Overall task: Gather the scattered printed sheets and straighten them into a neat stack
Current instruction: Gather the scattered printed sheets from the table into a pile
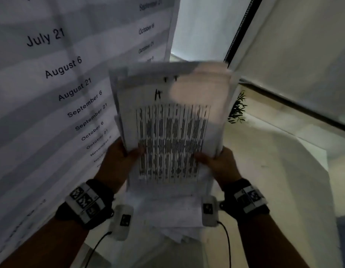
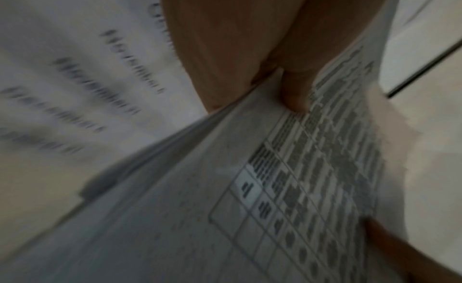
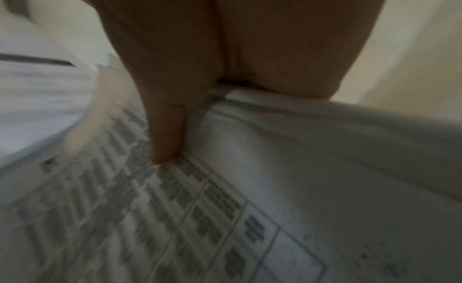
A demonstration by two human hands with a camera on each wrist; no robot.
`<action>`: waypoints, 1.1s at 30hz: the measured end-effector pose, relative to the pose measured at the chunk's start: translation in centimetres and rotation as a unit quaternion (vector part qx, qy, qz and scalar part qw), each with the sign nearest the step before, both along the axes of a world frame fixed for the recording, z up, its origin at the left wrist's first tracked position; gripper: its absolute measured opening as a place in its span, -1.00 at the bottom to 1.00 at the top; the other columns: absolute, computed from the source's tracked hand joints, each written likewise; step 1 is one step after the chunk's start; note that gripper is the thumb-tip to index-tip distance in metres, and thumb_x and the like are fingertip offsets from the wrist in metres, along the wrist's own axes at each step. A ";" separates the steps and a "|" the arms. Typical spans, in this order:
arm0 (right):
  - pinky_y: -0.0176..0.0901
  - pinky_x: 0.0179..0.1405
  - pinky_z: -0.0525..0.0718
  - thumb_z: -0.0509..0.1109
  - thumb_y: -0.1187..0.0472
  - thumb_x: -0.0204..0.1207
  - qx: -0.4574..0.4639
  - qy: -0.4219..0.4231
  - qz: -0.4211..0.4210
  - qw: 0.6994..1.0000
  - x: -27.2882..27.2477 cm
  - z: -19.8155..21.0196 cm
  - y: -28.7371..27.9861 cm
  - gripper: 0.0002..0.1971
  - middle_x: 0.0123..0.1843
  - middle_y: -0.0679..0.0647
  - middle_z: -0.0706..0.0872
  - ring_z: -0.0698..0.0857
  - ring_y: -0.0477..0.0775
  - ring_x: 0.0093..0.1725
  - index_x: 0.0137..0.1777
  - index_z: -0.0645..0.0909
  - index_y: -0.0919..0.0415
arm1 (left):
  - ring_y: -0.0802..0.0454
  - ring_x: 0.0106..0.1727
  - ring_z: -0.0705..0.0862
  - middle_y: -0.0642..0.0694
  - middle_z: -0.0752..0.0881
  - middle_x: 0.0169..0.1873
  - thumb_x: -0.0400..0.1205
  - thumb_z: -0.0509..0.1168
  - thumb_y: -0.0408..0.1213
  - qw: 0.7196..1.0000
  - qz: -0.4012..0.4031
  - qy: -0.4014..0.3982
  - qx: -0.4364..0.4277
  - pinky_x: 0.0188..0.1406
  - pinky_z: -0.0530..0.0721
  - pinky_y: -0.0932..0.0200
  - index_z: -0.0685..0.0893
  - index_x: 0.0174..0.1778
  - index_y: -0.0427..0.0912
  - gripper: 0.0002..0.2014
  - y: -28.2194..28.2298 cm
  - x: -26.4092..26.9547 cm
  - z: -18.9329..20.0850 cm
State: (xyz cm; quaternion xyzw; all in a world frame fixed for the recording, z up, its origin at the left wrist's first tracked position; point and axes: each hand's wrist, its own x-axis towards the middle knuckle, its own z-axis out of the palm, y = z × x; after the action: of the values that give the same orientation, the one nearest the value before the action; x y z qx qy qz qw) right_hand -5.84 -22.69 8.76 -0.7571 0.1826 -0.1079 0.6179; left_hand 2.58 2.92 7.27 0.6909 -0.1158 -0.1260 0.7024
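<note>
While a large dated sheet (image 1: 52,78) fills nine o'clock and a plant (image 1: 237,107) sits at three, the left hand (image 1: 117,161) and right hand (image 1: 220,165) each clamp the printed sheets (image 1: 171,132) at centre, thumbs on top.

Head view: dim, cool grey light; brightest at the pale wall (image 1: 303,55) on the right. Sheets (image 1: 167,132) smeared by motion blur, table print streaked, a pinkish glare patch near their top. Dated poster (image 1: 52,64) sharp, its lines bowed by wide-angle distortion. Both wrist views: dark, grainy, heavily blurred; left thumb (image 2: 295,89) and right thumb (image 3: 167,139) soft, shadowed.
</note>
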 end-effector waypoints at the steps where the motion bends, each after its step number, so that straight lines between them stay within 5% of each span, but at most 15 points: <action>1: -0.13 -0.04 0.82 0.63 0.26 0.30 -0.010 -0.041 -0.014 0.999 0.3 1.7 0.3 -0.73 -0.16 -0.27 0.85 0.83 -0.16 -0.08 -0.05 0.74 -0.06 | 0.33 0.17 0.71 0.21 0.75 0.12 0.65 0.30 -0.29 0.999 0.010 -0.032 -0.009 0.09 0.72 0.30 0.56 0.35 0.05 -0.65 -0.6 0.2 1.5; 4: -0.51 -0.21 0.69 0.56 0.35 0.40 -0.027 -0.128 -0.055 0.990 0.7 4.0 1.5 -0.75 -0.32 -0.47 0.77 0.77 -0.42 -0.19 -0.13 0.69 -0.07 | 0.34 0.30 0.63 0.21 0.63 0.26 0.70 0.22 -0.21 0.989 0.058 -0.131 -0.029 0.23 0.65 0.32 0.39 0.52 -0.11 -0.55 -2.1 0.8 4.1; 7: -0.61 -0.24 0.63 0.55 0.39 0.41 -0.050 -0.135 -0.065 0.987 0.4 3.1 2.4 -0.72 -0.34 -0.46 0.74 0.71 -0.55 -0.22 -0.11 0.66 -0.05 | 0.37 0.34 0.58 0.18 0.58 0.32 0.69 0.25 -0.21 0.987 0.059 -0.147 -0.028 0.21 0.63 0.35 0.29 0.51 0.00 -0.53 -2.8 0.5 3.1; 10: -0.46 -0.29 0.66 0.63 0.38 0.32 -0.051 -0.106 -0.089 0.989 0.2 0.7 2.5 -0.72 -0.23 -0.38 0.74 0.70 -0.53 -0.26 -0.04 0.70 0.11 | 0.63 -0.01 0.62 0.25 0.55 0.13 0.57 0.40 -0.25 0.993 0.067 -0.089 0.030 -0.14 0.67 0.52 0.23 0.37 0.07 -0.44 -2.9 0.1 -0.3; 14: -0.21 -0.06 0.76 0.72 0.22 0.19 -0.025 -0.033 -0.111 0.993 0.7 -2.9 2.0 -0.47 0.01 -0.09 0.81 0.77 -0.23 -0.03 0.18 0.68 0.17 | 0.50 0.10 0.64 0.22 0.61 0.17 0.49 0.51 -0.21 0.996 0.032 -0.039 0.078 -0.12 0.71 0.43 0.35 0.41 0.09 -0.37 -2.7 0.4 -4.4; 16: -0.05 0.01 0.78 0.71 0.19 0.21 -0.031 0.004 -0.109 0.994 1.0 -4.4 1.9 -0.59 -0.05 -0.14 0.80 0.77 -0.12 -0.02 0.06 0.71 0.04 | 0.52 0.00 0.67 0.20 0.68 0.07 0.49 0.51 -0.24 0.996 0.025 -0.028 0.086 -0.21 0.69 0.51 0.51 0.33 0.04 -0.49 -3.2 0.7 -5.1; 20: -0.31 -0.17 0.72 0.70 0.24 0.23 -0.038 0.016 -0.093 0.995 1.5 -5.4 1.9 -0.68 -0.21 -0.26 0.74 0.71 -0.40 -0.25 -0.18 0.66 -0.11 | 0.40 -0.17 0.73 0.20 0.72 -0.12 0.49 0.51 -0.24 0.994 0.026 -0.002 0.110 -0.22 0.67 0.46 0.62 -0.02 0.17 -0.72 -3.8 1.2 -6.1; 22: -0.41 -0.17 0.71 0.73 0.16 0.20 -0.028 0.013 -0.079 0.996 1.6 -5.8 1.6 -0.65 -0.12 -0.21 0.78 0.74 -0.39 -0.17 -0.05 0.71 -0.02 | 0.31 -0.20 0.68 0.18 0.70 -0.21 0.53 0.48 -0.21 0.992 0.048 0.012 0.119 -0.16 0.72 0.24 0.62 -0.11 0.16 -0.81 -3.8 1.5 -5.9; 25: -0.40 0.04 0.69 0.73 0.00 0.16 -0.046 0.096 -0.058 0.993 1.0 -7.8 0.3 -0.27 0.21 -0.10 0.69 0.68 -0.15 0.14 0.33 0.55 0.11 | 0.25 -0.21 0.65 0.17 0.68 -0.25 0.57 0.44 -0.20 0.989 0.084 0.003 0.118 -0.18 0.67 0.22 0.63 -0.19 0.14 -0.86 -3.1 2.1 -4.1; 28: 0.09 0.46 0.50 0.68 -0.11 0.19 -0.148 0.290 -0.094 0.941 -0.5 -11.3 -0.8 0.00 0.52 0.12 0.44 0.46 0.18 0.47 0.57 0.28 0.15 | 0.08 -0.35 0.65 0.03 0.69 -0.37 0.58 0.43 -0.17 0.977 0.141 -0.065 0.147 -0.30 0.66 0.24 0.64 -0.32 0.06 -0.84 -1.7 2.9 -2.3; 31: 0.27 0.50 0.35 0.55 -0.24 0.30 -0.228 0.467 -0.080 0.850 -1.5 -13.9 1.1 0.11 0.64 0.23 0.18 0.23 0.34 0.58 0.66 0.00 0.25 | -0.13 -0.43 0.63 -0.16 0.67 -0.46 0.59 0.41 -0.15 0.947 0.205 -0.150 0.195 -0.38 0.68 0.07 0.67 -0.29 -0.12 -0.82 -0.6 3.4 -1.8; 33: 0.30 0.46 0.40 0.54 -0.21 0.32 -0.262 0.471 -0.070 0.840 -1.6 -15.1 2.6 0.11 0.63 0.22 0.16 0.22 0.33 0.57 0.67 -0.05 0.24 | -0.12 -0.39 0.66 -0.23 0.71 -0.42 0.59 0.41 -0.12 0.939 0.219 -0.167 0.207 -0.31 0.72 -0.04 0.74 -0.19 -0.20 -0.80 -0.2 3.3 -1.9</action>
State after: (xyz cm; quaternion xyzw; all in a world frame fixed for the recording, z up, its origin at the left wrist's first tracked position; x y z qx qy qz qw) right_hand -7.42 -20.12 -6.33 -0.8357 0.4686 0.1749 0.2270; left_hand 5.91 2.75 5.33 0.8406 -0.0485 0.1275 0.5242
